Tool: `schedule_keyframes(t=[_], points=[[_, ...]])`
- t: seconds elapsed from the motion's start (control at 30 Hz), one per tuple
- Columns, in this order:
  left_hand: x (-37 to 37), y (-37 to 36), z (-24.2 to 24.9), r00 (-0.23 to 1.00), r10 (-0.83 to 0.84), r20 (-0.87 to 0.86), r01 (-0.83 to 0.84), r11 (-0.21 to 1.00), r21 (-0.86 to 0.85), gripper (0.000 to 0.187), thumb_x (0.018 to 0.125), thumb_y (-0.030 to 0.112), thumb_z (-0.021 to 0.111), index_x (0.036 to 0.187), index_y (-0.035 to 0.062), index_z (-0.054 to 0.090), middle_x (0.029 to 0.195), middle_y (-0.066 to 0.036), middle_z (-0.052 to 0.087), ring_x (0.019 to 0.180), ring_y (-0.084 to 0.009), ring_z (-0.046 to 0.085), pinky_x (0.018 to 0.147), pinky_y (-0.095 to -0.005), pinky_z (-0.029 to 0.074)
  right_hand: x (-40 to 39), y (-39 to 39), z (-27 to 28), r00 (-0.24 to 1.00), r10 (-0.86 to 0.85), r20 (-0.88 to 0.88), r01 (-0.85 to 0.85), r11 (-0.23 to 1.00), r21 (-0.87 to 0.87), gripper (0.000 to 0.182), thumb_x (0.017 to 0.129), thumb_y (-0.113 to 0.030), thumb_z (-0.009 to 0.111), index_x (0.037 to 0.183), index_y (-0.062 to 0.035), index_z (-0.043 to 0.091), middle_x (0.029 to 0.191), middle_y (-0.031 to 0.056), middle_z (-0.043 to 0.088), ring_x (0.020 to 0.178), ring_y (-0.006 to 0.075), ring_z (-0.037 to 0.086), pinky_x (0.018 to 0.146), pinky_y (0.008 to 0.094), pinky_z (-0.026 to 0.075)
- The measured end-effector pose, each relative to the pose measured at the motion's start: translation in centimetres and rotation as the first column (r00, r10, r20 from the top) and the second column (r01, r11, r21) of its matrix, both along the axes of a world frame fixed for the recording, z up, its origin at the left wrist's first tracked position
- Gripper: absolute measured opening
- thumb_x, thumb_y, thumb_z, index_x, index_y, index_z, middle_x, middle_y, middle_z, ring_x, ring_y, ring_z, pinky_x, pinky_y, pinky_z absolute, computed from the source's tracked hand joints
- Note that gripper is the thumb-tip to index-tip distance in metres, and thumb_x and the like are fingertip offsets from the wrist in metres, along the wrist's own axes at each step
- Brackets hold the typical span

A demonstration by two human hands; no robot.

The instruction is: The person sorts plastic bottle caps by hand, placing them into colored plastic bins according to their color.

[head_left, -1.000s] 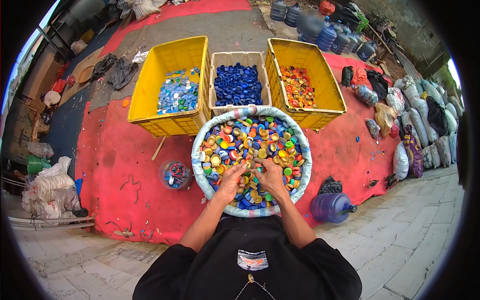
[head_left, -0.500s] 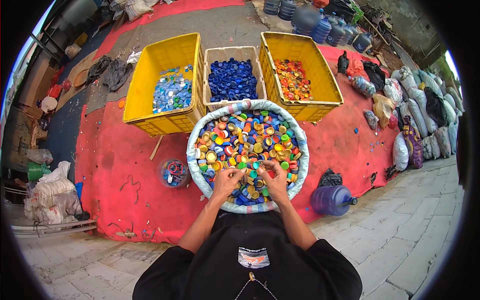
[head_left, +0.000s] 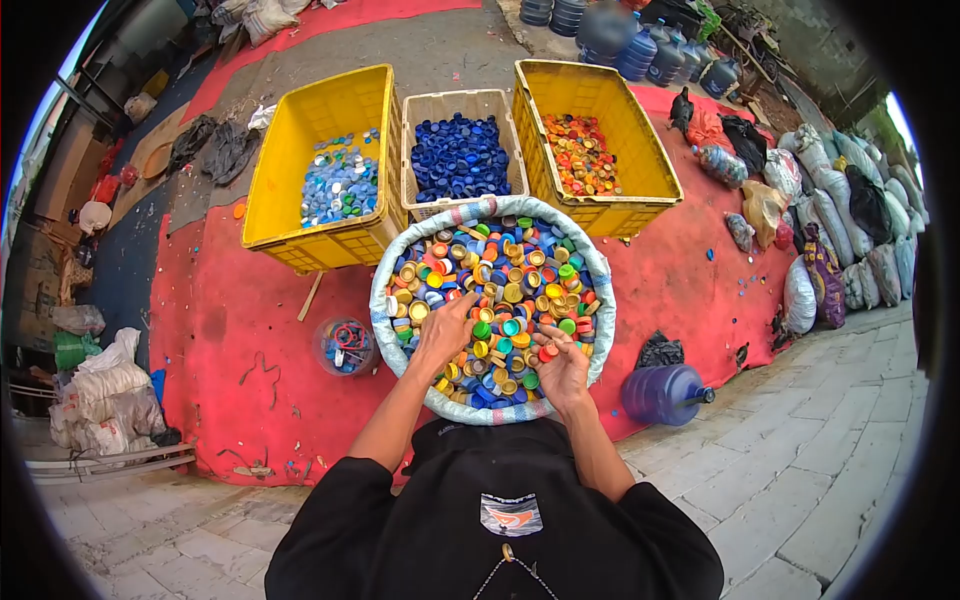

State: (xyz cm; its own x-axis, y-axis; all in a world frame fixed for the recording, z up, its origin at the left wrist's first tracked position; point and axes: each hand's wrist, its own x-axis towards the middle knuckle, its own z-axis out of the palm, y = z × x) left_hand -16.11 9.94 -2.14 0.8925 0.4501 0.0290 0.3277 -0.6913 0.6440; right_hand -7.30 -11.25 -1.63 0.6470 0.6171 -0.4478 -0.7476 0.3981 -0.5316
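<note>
A round basin (head_left: 604,305) with a pale fabric-wrapped rim stands in front of me, full of mixed bottle caps (head_left: 513,292) in blue, gold, green, orange and white. My left hand (head_left: 445,335) reaches over its left half, index finger stretched out onto the caps and the other fingers partly hidden under the hand. On the right side of the basin, my right hand (head_left: 566,375) is turned partly palm up, fingers curled round a red bottle cap (head_left: 547,353). A turquoise cap (head_left: 512,327) lies in the pile between both hands.
Behind the basin stand a yellow crate (head_left: 262,215) with light-blue caps, a whitish crate (head_left: 410,150) with dark-blue caps, and a yellow crate (head_left: 655,175) with orange-red caps. A clear tub (head_left: 345,347) sits left, a large water bottle (head_left: 665,395) right. Filled sacks (head_left: 835,205) line the right.
My hands have moved apart from the middle of the basin. The left stretches forward and left into the caps; the right has drawn back, turned palm up, and now shows a red cap.
</note>
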Motion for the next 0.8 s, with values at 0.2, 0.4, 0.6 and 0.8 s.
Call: schedule_keyframes(t=[0.2,0.4,0.6,0.8], points=[[0.9,1.0,-1.5,0.996,-0.092,-0.009,0.092,0.996,0.015,0.046,0.076,0.009,0.068,0.121,0.0083,0.059,0.109,-0.017,0.066,0.089,-0.0370,0.065,0.077,-0.0451,0.054,0.3,-0.5,0.0,1.000,-0.031,0.003,0.031,1.000,-0.002,0.036,0.082,-0.019,0.055,0.114,-0.0026,0.053,0.101,0.0104,0.061,0.084,0.0194,0.058,0.075,0.0328,0.047],[1.5,0.8,-1.5,0.992,-0.120,-0.038,0.121,0.992,0.031,0.044,0.077,0.009,0.064,0.121,0.0083,0.060,0.113,-0.013,0.066,0.090,-0.0356,0.066,0.078,-0.0446,0.053,0.3,-0.6,-0.2,0.999,-0.011,0.035,0.013,0.999,-0.048,0.040,0.083,-0.016,0.057,0.119,-0.0001,0.051,0.103,0.0093,0.059,0.086,0.0168,0.057,0.075,0.0311,0.046],[0.9,0.6,-2.2,0.993,-0.049,0.110,0.049,0.999,0.003,0.043,0.081,0.015,0.066,0.121,0.0039,0.059,0.112,-0.016,0.066,0.090,-0.0349,0.066,0.078,-0.0428,0.053,0.4,-0.5,-0.3,0.999,-0.002,0.044,0.005,0.998,-0.066,0.040,0.082,-0.016,0.058,0.118,0.0001,0.052,0.103,0.0089,0.059,0.085,0.0168,0.057,0.075,0.0308,0.046],[0.2,0.2,-0.8,0.941,0.338,0.030,-0.159,0.516,-0.842,0.035,0.090,0.021,0.064,0.118,0.0005,0.060,0.101,-0.006,0.064,0.064,-0.0109,0.052,0.057,-0.0268,0.044,0.6,-0.1,-0.2,1.000,-0.001,0.031,0.002,0.999,-0.051,0.040,0.080,-0.012,0.056,0.118,0.0001,0.051,0.107,0.0129,0.059,0.089,0.0203,0.058,0.079,0.0329,0.047]])
